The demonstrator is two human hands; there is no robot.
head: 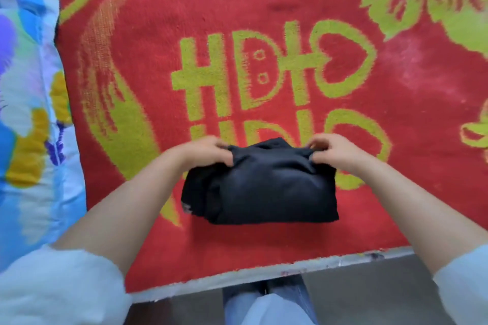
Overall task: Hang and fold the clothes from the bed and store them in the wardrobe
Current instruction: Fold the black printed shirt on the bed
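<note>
No containers in view. Bed [264, 253] carries everything: red blanket [184, 21] with yellow-green leaf shapes and lettering covers it, pale bed edge runs along the near side.

Black garment [264, 187]: folded into a compact, roughly rectangular bundle, several layers stacked. Layer edges show at its left end, near edge is a smooth fold. Dark, matte fabric, slightly puffed on top. It lies on the blanket close to the near edge of the bed, about mid-width, partly over the lower row of lettering.

Left hand [208, 152]: at the far left corner of the bundle, fingers [224, 159] curled and pinching the top layer of cloth. Forearm bare, comes in from the near left, white sleeve [58, 287] pushed up.

Right hand [335, 153]: at the far right corner, mirrored pose, fingers curled, thumb and fingertips pinching a fold of the fabric. Forearm bare, comes in from the near right, pale sleeve pushed up.

Fabric between the two hands is pulled into a ridge along the far edge of the bundle.

Left edge of the bed: quilt [29, 113], light blue with white, purple and mustard flower print, lying alongside the blanket.

Below the near edge: grey floor [369, 298] and the person's legs in blue jeans [266, 303], blurred.
</note>
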